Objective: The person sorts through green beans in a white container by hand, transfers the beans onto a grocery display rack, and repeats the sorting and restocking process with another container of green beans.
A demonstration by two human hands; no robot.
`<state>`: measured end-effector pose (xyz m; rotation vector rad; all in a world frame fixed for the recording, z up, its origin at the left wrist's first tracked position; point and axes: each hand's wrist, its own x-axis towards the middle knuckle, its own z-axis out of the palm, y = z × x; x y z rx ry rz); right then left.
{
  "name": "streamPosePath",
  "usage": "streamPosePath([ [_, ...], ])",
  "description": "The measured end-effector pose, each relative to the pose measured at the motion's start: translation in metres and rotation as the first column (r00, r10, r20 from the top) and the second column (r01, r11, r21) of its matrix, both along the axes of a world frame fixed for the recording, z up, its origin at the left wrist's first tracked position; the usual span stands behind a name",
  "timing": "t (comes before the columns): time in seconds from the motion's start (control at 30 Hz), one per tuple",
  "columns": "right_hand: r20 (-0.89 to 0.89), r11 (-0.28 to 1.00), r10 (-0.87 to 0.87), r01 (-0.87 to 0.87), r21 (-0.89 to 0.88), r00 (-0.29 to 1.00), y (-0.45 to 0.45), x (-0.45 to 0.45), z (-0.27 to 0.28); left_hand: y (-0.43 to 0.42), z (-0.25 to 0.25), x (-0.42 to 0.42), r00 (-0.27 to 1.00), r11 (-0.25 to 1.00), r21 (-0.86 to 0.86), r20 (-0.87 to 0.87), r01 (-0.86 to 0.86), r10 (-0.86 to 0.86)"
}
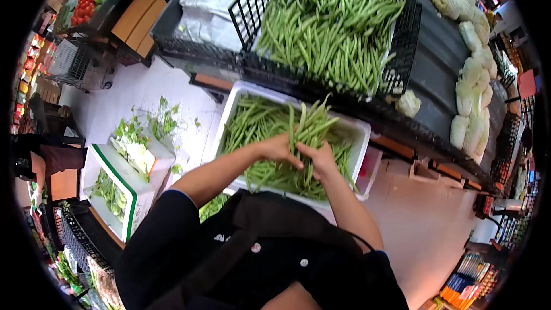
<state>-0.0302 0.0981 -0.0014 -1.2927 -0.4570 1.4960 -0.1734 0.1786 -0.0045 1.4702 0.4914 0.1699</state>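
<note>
My left grip (279,150) and right grip (321,161) close in from either side on a bunch of green beans (313,121), thumbs toward each other, fingers partly hidden among the pods. From here I see the bunch raised a little over the white tub (360,135), its pods long, slim and gently bent, fresh mid-green with paler highlights, tips poking out unevenly at the top. The loose beans (248,123) under and around it lie tangled inside the tub, some darker in shade. Just beyond the tub's far rim, a black crate (411,40) on the dark desk (439,72) holds a heaped pile (338,17) of similar beans, straighter-looking and brightly lit. Farther right on that desk, I make out pale leafy heads (475,89) in a row.
</note>
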Motion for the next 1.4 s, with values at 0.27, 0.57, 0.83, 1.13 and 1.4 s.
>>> streamPosePath([
  [0.27, 0.217, 0.977, 0.188, -0.204, 0.057, 0.958, 0.122, 0.029, 0.192, 0.096, 0.197, 0.024, 0.971, 0.937, -0.256, -0.106, -0.236, 0.216],
  [0.57, 0.603, 0.976, 0.216, -0.181, -0.12, 0.768, 0.32, 0.066, 0.172, 0.286, 0.145, 0.056, 0.826, 0.824, 0.383, -0.218, -0.418, 0.52],
  [0.83, 0.993, 0.964, -0.109, -0.238, 0.117, 0.045, 0.287, 0.076, 0.06, 0.264, 0.06, 0.032, 0.688, 0.48, 0.648, 0.095, -0.591, 0.719],
  [1.13, 0.875, 0.919, -0.324, -0.098, 0.381, 0.361, 0.156, 0.064, 0.072, 0.204, 0.077, 0.015, 0.67, 0.159, 0.85, 0.266, -0.502, 0.693],
  [1.4, 0.985, 0.966, 0.11, -0.248, -0.076, 0.129, 0.183, -0.003, 0.073, 0.247, 0.079, 0.061, 0.621, 0.114, 0.843, 0.288, -0.525, 0.729],
])
